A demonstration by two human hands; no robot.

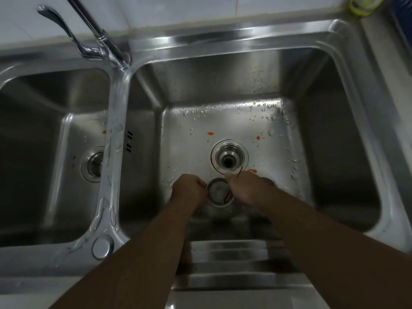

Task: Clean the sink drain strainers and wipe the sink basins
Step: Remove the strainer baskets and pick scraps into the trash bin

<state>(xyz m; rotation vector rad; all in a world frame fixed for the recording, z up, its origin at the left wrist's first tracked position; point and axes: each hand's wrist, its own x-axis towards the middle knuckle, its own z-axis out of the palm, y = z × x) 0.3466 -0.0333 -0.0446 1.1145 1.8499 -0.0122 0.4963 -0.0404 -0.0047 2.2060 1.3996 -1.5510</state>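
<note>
A round metal drain strainer (219,192) is out of its hole and held low over the floor of the right basin (278,157). My left hand (189,188) grips its left rim. My right hand (244,188) is at its right side, fingers curled, pinching a thin red strand (240,171). The open drain hole (229,157) lies just beyond the hands. Orange scraps (210,133) and water drops dot the basin floor. The left basin (44,130) holds its own drain fitting (93,164), partly hidden by the divider.
A chrome tap (98,34) stands at the back over the divider (116,139). A round metal cap (102,246) sits on the front rim. A yellow-green object (362,4) lies at the far right corner. White tiles back the sink.
</note>
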